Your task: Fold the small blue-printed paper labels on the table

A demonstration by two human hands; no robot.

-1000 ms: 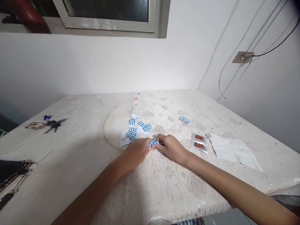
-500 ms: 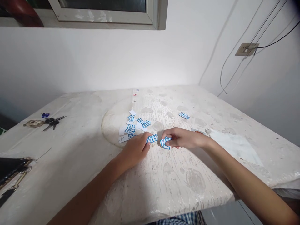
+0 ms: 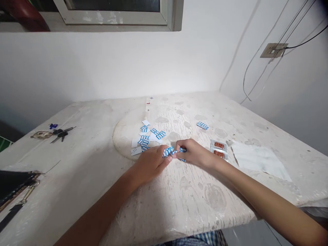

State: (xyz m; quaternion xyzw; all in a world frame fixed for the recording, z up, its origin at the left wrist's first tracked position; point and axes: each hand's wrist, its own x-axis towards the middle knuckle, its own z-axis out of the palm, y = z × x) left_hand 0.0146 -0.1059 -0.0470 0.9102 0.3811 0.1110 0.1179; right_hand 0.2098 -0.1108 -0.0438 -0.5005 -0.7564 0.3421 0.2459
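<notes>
Between thumb and fingers, my left hand [image 3: 152,162] holds a white paper cutout with blue outlines [image 3: 167,151], just above the table. My right hand [image 3: 193,153] is closed in a pinch at the right end of that cutout, its fingertips almost meeting my left thumb. A second blue-outlined paper cutout [image 3: 182,150] shows partly behind the right fingers, which cover most of it. Left of the hands lies a loose group of similar paper pieces [image 3: 144,139], some plain white. Another cutout [image 3: 158,133] rests just beyond my left hand.
One separate cutout [image 3: 202,125] lies farther back. To the right are a blister pack with reddish-brown contents [image 3: 219,149] and a white sheet [image 3: 258,160]. Keys [image 3: 61,133] and a black case [image 3: 17,186] sit at the left. The plastic-covered table [image 3: 194,212] meets a wall behind.
My right hand has moved left with its cutout until it meets the piece in my left hand. The blister pack, mostly hidden by my right arm before, now shows.
</notes>
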